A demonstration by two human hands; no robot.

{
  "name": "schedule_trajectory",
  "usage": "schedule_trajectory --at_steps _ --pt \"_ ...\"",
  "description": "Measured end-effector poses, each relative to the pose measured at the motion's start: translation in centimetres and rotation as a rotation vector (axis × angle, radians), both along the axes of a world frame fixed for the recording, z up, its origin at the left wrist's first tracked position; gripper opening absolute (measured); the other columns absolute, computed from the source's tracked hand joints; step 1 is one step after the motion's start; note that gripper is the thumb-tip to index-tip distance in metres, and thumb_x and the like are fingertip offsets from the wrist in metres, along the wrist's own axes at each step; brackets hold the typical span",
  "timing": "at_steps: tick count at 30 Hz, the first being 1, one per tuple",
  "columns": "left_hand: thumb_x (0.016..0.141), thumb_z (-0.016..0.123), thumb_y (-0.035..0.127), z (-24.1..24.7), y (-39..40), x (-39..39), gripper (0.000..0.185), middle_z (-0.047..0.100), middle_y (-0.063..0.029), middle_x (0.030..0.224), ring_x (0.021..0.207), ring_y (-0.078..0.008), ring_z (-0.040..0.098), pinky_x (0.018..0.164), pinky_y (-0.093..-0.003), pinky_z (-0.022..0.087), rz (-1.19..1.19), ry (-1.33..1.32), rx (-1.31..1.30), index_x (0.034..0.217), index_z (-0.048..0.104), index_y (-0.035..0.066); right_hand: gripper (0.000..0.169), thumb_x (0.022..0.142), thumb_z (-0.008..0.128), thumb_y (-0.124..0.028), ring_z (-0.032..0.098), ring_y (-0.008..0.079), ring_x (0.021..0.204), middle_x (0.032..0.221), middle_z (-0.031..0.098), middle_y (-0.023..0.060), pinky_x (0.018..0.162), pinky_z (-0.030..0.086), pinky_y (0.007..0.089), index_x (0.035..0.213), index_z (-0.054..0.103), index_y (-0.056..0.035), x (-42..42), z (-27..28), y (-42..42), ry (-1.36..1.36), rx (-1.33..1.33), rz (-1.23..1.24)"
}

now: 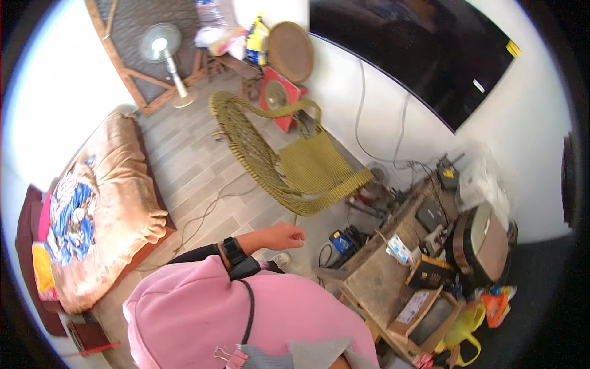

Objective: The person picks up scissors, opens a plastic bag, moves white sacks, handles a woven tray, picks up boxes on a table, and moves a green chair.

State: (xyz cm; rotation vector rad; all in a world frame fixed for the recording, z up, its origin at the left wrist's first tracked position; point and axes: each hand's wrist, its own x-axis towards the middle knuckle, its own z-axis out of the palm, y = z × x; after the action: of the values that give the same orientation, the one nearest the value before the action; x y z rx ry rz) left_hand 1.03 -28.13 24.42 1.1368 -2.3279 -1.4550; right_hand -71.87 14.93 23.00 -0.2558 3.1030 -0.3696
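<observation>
My left hand [286, 236] reaches across in front of my body, fingers curled, with nothing visible in it. A black strap with a dark device [237, 258] is around that forearm, beside my pink top [304, 304]. My right hand is out of view. Beyond my left hand stands a chair with olive-green woven cord [313, 161]; the hand looks apart from it. A light shoe [281, 261] shows on the floor below. At the bottom edge a pink binder clip [237, 357] grips grey fabric [272, 357].
A low wooden table [368, 286] at right bears an open cardboard box [415, 318], a dark box [429, 272] and cables. A cushioned seat [110, 184] stands left. Farther off are a pedestal fan [175, 78] and a wall-mounted screen [405, 55]. A cord [203, 207] crosses the tiled floor.
</observation>
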Motion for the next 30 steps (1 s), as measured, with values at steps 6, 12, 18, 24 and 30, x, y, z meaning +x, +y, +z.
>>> schedule_trajectory --at_steps 6,12,18,24,30 --pt "0.076 0.054 0.029 -0.4 0.8 0.8 0.031 0.06 -0.0128 0.079 0.074 -0.0248 0.057 0.066 -0.0341 0.045 0.02 -0.008 -0.006 0.094 0.055 0.004 0.033 0.089 0.04 -0.029 0.055 0.0232 0.084 0.097 0.058 0.0103 0.07 0.046 0.0309 0.101 0.058 -0.0038 8.5 7.3 -2.5 0.094 0.396 -0.021" --pt "0.076 0.054 0.029 -0.1 0.8 2.6 0.03 0.06 -0.0128 0.081 0.075 -0.0255 0.057 0.067 -0.0347 0.044 0.009 -0.058 0.016 0.092 0.054 0.004 0.034 0.088 0.041 -0.029 0.058 0.0235 0.082 0.096 0.06 0.0117 0.067 0.048 0.0319 0.099 0.061 -0.0046 18.8 13.2 -6.8 0.251 0.35 0.191" --pt "0.078 0.054 0.026 -2.6 1.1 9.6 0.028 0.059 -0.0115 0.077 0.071 -0.0243 0.056 0.065 -0.0339 0.045 0.053 -0.075 -0.047 0.094 0.053 0.003 0.033 0.084 0.048 -0.027 0.057 0.0273 0.082 0.098 0.059 0.011 0.067 0.045 0.0339 0.103 0.056 -0.002 30.2 18.1 -20.4 0.365 0.106 0.529" --pt "0.075 0.057 0.03 -5.7 2.1 23.0 0.03 0.06 -0.013 0.079 0.074 -0.0288 0.057 0.066 -0.037 0.045 0.228 -0.089 -0.003 0.092 0.055 0.006 0.023 0.082 0.05 -0.006 0.057 0.0148 0.071 0.084 0.061 0.0095 0.063 0.046 0.0246 0.103 0.055 0.002 51.3 16.7 -32.8 -0.049 -0.56 1.118" --pt "0.073 0.058 0.029 -9.3 6.1 41.1 0.03 0.06 -0.0164 0.081 0.077 -0.0326 0.057 0.067 -0.0395 0.045 0.542 -0.313 0.036 0.091 0.056 0.005 0.03 0.076 0.057 -0.015 0.059 0.0164 0.069 0.079 0.062 0.0102 0.064 0.046 0.0259 0.102 0.055 -0.0011 76.7 11.7 -45.5 -0.892 -0.013 1.877"
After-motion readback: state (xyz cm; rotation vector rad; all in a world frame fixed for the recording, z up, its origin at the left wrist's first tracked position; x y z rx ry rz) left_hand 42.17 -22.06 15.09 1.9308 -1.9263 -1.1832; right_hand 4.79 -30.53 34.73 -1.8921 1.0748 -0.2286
